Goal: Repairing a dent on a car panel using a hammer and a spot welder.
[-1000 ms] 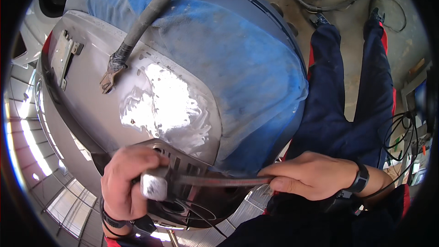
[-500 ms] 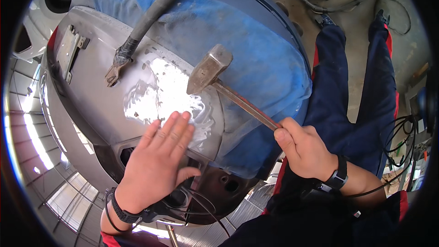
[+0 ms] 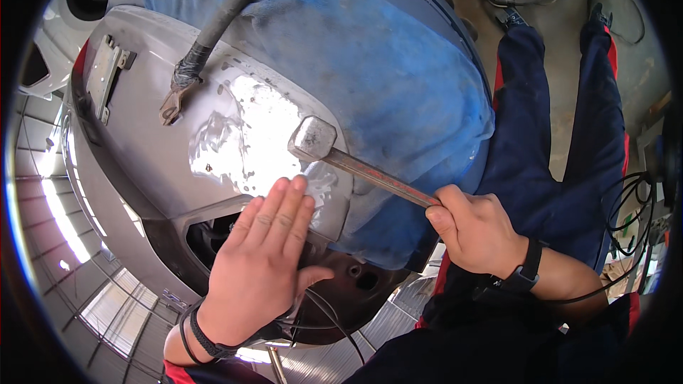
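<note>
Head view, vehicle body panel. Right hand [image 3: 473, 231] is closed around the lower end of the handle of a hammer [image 3: 363, 169], thumb laid along the grip; the handle runs up and left from the fist. Hammer head [image 3: 313, 139], blocky and worn grey, sits over the right side of a shiny bare-metal patch [image 3: 260, 117] on the grey car panel [image 3: 146, 160] (whether it rests on the metal or hangs just above, cannot tell). Left hand [image 3: 260, 267] is flat and grips nothing: back of the hand up, four fingers straight and close together, thumb spread to the right. Its fingertips lie over the patch's lower edge, near the hammer head; contact not certain. Dark opening [image 3: 206, 235] in the bodywork beside the left hand. Blue cloth [image 3: 405, 99], dusty, covers the area right of the panel and passes beneath the hammer's handle in view. Grey bar [image 3: 231, 14] comes in from above, its taped end carrying a metal tip [image 3: 174, 104] at the panel. Metal bracket [image 3: 107, 82] on the panel's far left.
</note>
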### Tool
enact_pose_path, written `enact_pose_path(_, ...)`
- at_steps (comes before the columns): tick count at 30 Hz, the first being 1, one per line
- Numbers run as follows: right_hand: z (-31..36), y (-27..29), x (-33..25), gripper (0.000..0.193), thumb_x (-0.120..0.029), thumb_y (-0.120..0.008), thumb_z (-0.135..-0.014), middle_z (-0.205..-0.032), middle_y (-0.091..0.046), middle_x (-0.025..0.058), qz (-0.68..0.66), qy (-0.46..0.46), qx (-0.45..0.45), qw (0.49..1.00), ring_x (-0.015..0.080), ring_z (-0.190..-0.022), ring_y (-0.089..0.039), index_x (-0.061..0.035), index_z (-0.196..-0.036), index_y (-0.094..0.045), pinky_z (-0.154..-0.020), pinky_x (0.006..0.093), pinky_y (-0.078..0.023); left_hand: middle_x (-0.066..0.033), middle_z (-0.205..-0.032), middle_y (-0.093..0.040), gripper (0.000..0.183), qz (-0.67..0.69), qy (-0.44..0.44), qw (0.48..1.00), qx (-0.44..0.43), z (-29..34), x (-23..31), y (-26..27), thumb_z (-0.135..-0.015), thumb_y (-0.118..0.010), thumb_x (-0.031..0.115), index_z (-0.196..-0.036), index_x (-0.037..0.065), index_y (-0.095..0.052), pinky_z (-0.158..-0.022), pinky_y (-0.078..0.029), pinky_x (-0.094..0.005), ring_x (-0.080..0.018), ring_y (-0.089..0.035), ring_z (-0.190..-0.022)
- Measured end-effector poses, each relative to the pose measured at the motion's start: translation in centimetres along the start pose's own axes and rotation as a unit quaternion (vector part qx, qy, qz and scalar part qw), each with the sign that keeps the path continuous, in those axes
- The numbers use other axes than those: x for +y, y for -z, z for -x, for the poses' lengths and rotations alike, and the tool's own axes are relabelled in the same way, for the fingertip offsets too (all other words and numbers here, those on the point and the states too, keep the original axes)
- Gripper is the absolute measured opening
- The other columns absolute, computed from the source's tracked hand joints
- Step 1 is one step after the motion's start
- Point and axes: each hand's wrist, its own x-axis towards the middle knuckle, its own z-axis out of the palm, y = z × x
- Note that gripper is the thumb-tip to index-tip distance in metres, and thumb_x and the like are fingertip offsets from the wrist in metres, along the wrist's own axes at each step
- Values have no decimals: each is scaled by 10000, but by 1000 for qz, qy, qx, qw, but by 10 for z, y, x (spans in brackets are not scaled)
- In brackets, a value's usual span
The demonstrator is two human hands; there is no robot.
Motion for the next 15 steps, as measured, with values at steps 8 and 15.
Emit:
enact_pose_path(8, 6, -8, 6, 216, -211, -573, -932, -637, -584, 137, 11, 18, 29, 999, 332, -526, -593, -27, -846, -502, -457, 402, -452, -186, -1400, -465, 744, -35, 3, 999, 8, 9, -1, -4, -757, -661, 473, -1284, -35, -525, -1084, -331, -396, -303, -410, -1337)
enact_pose_path(15, 6, -9, 6, 204, -197, -590, -919, -633, -584, 137, 29, 26, 31, 999, 321, -515, -594, -28, -844, -505, -444, 397, -447, -193, -1405, -457, 801, -32, -15, 999, 22, 11, 5, -8, -708, -668, 499, -1287, -34, -517, -1061, -357, -445, -341, -428, -1316)
